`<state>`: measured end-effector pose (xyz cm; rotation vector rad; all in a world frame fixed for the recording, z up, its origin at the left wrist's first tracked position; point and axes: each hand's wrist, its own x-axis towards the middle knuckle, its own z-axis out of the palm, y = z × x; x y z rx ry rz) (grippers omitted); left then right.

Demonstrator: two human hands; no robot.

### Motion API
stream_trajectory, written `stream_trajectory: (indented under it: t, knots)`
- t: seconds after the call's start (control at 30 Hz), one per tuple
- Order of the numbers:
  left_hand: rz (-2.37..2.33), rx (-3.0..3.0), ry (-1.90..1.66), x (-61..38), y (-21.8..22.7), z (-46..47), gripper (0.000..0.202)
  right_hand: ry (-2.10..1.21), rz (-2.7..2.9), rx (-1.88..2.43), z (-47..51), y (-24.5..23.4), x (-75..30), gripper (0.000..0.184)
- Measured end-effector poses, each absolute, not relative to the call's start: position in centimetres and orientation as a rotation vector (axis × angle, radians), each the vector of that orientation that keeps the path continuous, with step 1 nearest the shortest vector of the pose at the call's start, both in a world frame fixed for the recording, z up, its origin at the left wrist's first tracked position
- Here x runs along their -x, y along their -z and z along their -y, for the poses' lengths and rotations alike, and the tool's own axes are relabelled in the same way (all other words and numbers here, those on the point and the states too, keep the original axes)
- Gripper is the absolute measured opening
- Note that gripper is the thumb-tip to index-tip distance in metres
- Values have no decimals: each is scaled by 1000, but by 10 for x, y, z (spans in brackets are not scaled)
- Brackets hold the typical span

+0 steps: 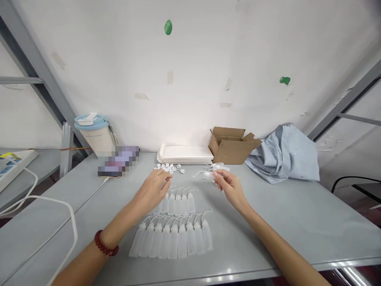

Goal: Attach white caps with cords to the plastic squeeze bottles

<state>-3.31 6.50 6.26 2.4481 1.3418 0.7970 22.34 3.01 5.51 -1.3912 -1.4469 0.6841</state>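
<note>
My right hand (229, 186) pinches a small translucent squeeze bottle (209, 174) by its base, the bottle's thin bent tube pointing left. My left hand (154, 188) hovers over the back row of bottles, just in front of a pile of small white caps (168, 168). Its fingers are curled together, and whatever they may hold is hidden. Below the hands, a front row of squeeze bottles (174, 242) lies side by side on the table, with curved tubes at the top. The back row of bottles (178, 204) is partly covered by my left hand.
More loose bottles (222, 167) lie behind my right hand. At the wall stand a stack of white trays (187, 153), an open cardboard box (235, 153) and a bunched blue cloth (285, 155). A cup (97, 137), a blurred phone (119, 161) and white cables (73, 222) are left.
</note>
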Motion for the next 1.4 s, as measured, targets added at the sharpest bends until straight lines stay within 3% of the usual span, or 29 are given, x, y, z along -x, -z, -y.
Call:
stream_trajectory:
  t: [0.3, 1.17, 1.4]
  knots:
    - [-1610, -2656, -400, 51, -51, -83, 25, -205, 1550, 1648, -55, -40, -257, 39]
    - [-1638, -2583, -336, 51, -41, -89, 23, -68, 1604, 1741, -72, -23, -283, 14]
    - [-1592, -2613, -426, 50, -38, -90, 24, -4, 1586, 1699, -70, -24, -280, 14]
